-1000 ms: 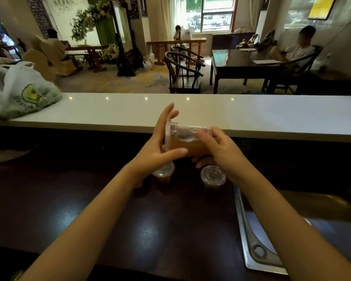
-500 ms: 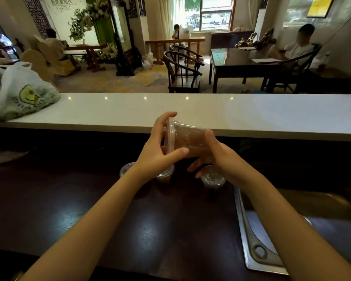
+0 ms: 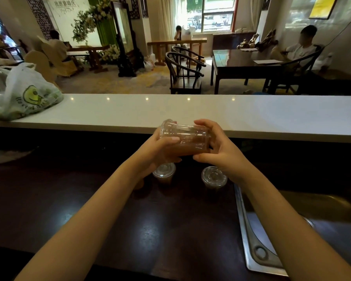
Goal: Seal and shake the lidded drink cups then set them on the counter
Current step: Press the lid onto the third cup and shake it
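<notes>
Head view: left hand (image 3: 156, 153) and right hand (image 3: 223, 153) are gripping one lidded cup (image 3: 183, 138) sideways over the dark bench (image 3: 170, 230).
Nearest, the glossy bench is stretching wide leftward and meeting a steel sink (image 3: 249, 230) on the right. A left standing cup (image 3: 164, 172) and a right standing cup (image 3: 214, 177), clear-lidded, are sitting apart beneath the hands. Fingers are curling round the ribbed clear cup's lid end and base, just before the smooth white ledge (image 3: 251, 116), where a crinkled plastic bag (image 3: 22, 94) is lying far left.
</notes>
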